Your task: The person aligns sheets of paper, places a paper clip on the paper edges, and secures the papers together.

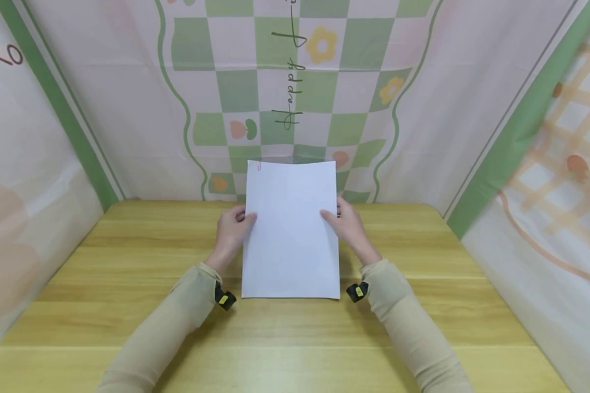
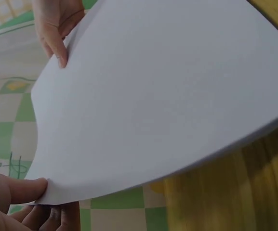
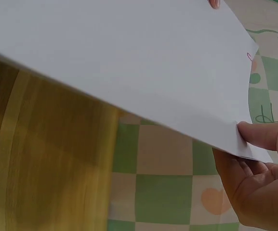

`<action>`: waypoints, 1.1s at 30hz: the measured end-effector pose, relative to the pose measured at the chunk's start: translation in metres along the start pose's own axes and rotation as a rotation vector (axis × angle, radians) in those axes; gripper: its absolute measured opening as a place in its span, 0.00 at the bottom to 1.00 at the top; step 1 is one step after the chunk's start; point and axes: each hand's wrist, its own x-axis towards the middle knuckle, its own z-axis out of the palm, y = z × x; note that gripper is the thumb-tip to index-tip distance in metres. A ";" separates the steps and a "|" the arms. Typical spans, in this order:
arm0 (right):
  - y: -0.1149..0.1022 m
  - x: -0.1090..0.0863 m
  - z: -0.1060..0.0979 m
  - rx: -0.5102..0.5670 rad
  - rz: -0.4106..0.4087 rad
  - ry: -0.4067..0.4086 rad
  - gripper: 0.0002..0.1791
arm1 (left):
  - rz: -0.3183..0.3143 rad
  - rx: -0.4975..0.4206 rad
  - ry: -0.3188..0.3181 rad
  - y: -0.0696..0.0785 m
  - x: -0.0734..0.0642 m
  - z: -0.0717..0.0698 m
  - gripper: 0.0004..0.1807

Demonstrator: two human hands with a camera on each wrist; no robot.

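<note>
A stack of white paper (image 1: 291, 234) is held up above the table, its sheets blank on the side facing me. Near its top left corner sits a small red paper clip (image 1: 259, 166), which also shows in the right wrist view. My left hand (image 1: 232, 232) pinches the left edge, thumb on the front and fingers behind. On the opposite edge my right hand (image 1: 346, 221) grips the same way. The paper bows slightly between both hands in the wrist views. The fingers behind the paper are partly hidden.
Underneath lies a wooden table (image 1: 128, 284) with a yellowish grain. A printed curtain (image 1: 319, 93) with green checks and flowers hangs behind its far edge, and more fabric hangs at both sides. Each wrist wears a small black camera (image 1: 224, 298).
</note>
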 end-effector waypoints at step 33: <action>0.038 0.038 0.014 -0.087 0.122 -0.217 0.27 | -0.040 0.275 -0.138 -0.023 0.033 -0.003 0.16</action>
